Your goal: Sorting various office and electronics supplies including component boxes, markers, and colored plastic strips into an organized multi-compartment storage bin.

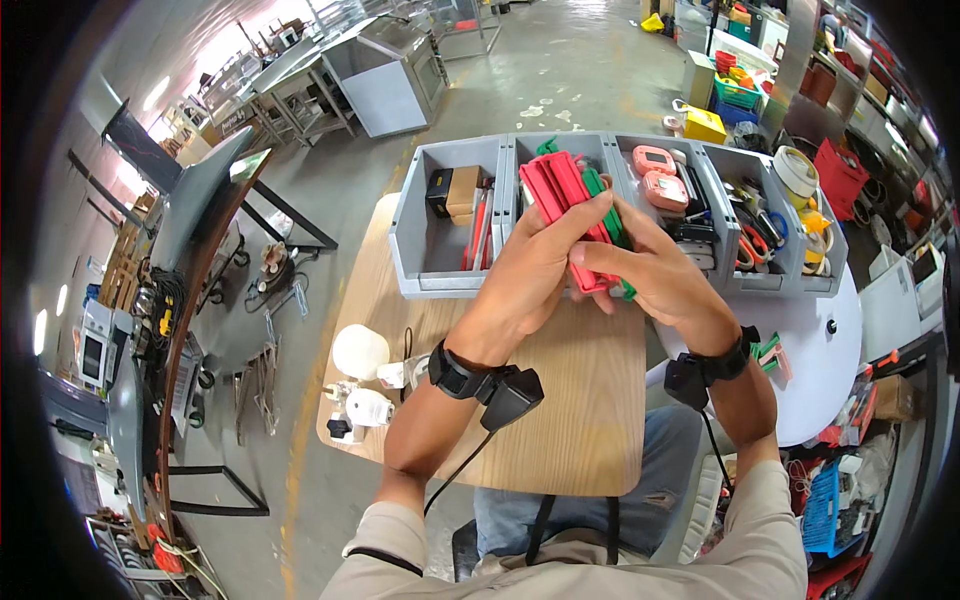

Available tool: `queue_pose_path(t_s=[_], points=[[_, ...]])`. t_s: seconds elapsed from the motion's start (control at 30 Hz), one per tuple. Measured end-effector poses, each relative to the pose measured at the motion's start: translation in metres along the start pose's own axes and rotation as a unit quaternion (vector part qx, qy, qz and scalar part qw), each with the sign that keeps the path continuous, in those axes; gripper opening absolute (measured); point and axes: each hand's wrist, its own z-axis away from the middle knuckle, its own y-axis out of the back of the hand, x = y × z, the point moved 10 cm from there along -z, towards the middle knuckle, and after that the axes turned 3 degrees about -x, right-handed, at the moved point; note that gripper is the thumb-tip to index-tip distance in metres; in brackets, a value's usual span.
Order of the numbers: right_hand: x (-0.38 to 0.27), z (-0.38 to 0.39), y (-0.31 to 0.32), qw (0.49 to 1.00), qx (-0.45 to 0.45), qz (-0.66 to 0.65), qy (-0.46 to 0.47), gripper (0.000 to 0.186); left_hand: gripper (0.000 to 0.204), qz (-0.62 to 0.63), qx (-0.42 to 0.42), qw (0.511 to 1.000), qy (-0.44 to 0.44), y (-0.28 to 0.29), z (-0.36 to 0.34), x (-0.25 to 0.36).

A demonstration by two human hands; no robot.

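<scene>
Over the second grey bin from the left, both my hands hold a bundle of long red plastic strips [556,188], which look like bag clips, and green plastic strips [606,205]. My left hand [535,258] is closed round the red ones from the left. My right hand [650,262] grips the bundle's lower right part, its thumb on a red strip. Fingers hide much of the bundle. Another green piece [547,146] shows at the bin's back. Black straps with small boxes are on both my wrists.
The row of grey bins [450,285] holds small boxes, pink devices [664,190] and scissors [752,243]. White bulb-like items [360,352] and plugs lie on the wooden table [560,420]. A green and pink clip [775,358] rests on the white round table [825,390].
</scene>
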Motion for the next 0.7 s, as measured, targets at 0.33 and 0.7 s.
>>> queue_pose_path(t_s=[0.33, 0.7], points=[[0.0, -0.006, 0.005, 0.992, 0.067, 0.07, 0.084, 0.043, 0.027, 0.058, 0.086, 0.99, -0.1, 0.022, -0.001, 0.014], [-0.02, -0.004, 0.032, 0.946, 0.116, 0.293, 0.074, 0.027, 0.022, -0.001, 0.084, 0.975, -0.206, 0.027, -0.001, 0.04]])
